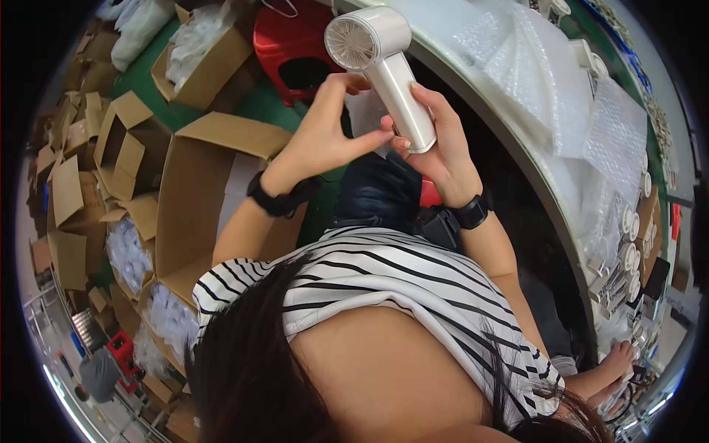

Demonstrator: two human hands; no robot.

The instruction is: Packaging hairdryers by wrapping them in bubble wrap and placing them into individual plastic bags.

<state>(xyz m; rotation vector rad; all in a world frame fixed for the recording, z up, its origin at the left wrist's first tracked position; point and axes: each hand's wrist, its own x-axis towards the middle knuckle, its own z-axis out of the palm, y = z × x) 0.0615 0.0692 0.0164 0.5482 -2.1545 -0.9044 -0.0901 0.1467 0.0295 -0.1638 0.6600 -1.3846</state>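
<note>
A white handheld fan [402,96] with a round grilled head is held up in front of me, its head tilted to the upper left. My right hand [447,144] grips the lower part of its handle, with the thumb along the side. Close by on the left, my left hand [321,136] has its fingers and thumb spread apart. Its thumb reaches toward the handle's lower end; whether they touch I cannot tell. Behind the handle hangs a pale, translucent sheet [363,114], partly hidden by my hands.
A curved worktop [450,33] runs along the right, bearing bubble wrap bags [517,59] and several white fans [631,258]. An open carton [188,199] stands at my left, near more boxes. Beyond is a red stool [284,44]. Another person's hand [617,362] works at lower right.
</note>
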